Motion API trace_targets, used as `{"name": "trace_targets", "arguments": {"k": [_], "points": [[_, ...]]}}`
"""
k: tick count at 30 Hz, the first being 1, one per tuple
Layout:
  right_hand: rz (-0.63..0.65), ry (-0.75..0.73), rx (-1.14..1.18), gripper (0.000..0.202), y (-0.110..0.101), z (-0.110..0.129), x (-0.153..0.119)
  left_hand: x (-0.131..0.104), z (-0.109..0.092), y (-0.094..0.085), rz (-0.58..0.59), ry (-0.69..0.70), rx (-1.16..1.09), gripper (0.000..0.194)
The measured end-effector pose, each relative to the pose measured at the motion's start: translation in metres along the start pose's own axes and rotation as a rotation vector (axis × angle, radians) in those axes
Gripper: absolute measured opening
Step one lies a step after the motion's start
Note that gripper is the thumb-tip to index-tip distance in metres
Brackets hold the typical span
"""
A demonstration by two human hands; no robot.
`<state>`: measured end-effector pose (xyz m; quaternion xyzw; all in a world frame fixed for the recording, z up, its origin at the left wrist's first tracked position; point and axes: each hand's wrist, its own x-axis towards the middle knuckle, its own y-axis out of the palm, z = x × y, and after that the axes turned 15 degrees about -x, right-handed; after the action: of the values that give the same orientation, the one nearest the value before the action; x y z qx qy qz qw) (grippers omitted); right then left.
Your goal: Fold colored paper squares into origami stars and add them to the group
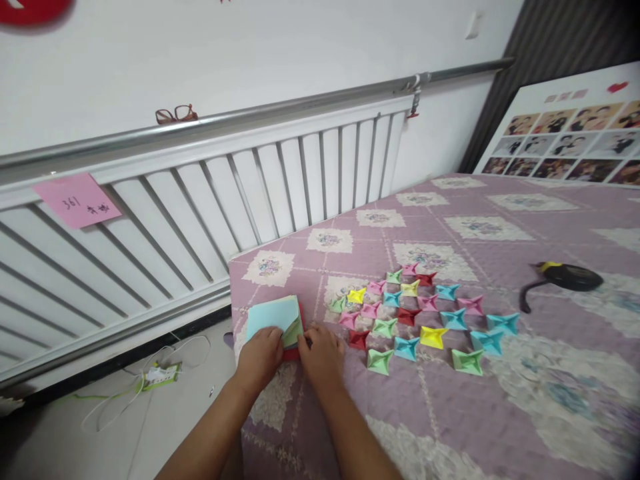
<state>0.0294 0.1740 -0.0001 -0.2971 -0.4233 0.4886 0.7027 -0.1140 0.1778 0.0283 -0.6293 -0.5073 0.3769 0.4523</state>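
while small folded papers (pixel 409 317) in several colours dot a purple flowered cover (pixel 475 407), a person's left hand (pixel 261 353) rests half-curled on a stack of coloured paper (pixel 270 313) near the cover's left edge; the right hand (pixel 323 353), also half-curled, touches the stack's right side, the grip of both unclear.

This looks like a room in a home: a white radiator (pixel 267 170) under a metal heating pipe (pixel 300 107), eyeglasses (pixel 176 116) resting there, a lilac floral cover (pixel 500 267), a power strip (pixel 167 377) on the pale floor (pixel 175 433), and a photo board (pixel 530 100) showing 3 rows of portraits and a red heart (pixel 617 87).
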Motion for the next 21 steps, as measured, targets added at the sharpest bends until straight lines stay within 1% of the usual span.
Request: {"name": "trace_targets", "arguments": {"k": [2,4,6,11,14,17,18,20,21], "points": [[-0.016,-0.004,0.028,0.016,0.000,-0.001,-0.001,0.000,-0.001,0.002,-0.007,-0.005,-0.001,0.026],[-0.036,-0.010,0.068,0.015,0.000,-0.003,-0.002,0.001,-0.001,0.005,-0.020,-0.012,0.001,0.040],[-0.060,-0.019,0.122,0.015,0.001,-0.006,-0.002,0.002,0.001,0.007,-0.024,-0.024,0.017,0.048],[-0.129,-0.046,0.312,0.023,0.002,-0.014,-0.002,0.002,0.006,0.010,-0.023,-0.040,0.058,0.051],[-0.165,-0.071,0.429,0.024,-0.009,-0.017,-0.005,0.001,0.007,0.011,-0.020,-0.039,0.064,0.051],[-0.188,-0.081,0.515,0.023,-0.028,-0.020,-0.007,0.001,0.007,0.012,-0.005,-0.029,0.063,0.050],[-0.199,-0.070,0.546,0.023,-0.034,-0.022,-0.007,0.001,0.006,0.013,-0.001,-0.028,0.063,0.050],[-0.234,0.068,0.704,0.022,-0.046,-0.024,-0.005,0.002,0.007,0.012,0.003,-0.029,0.066,0.051],[-0.224,0.156,0.822,0.022,-0.050,-0.024,-0.003,0.003,0.007,0.012,0.007,-0.029,0.064,0.053]]}}
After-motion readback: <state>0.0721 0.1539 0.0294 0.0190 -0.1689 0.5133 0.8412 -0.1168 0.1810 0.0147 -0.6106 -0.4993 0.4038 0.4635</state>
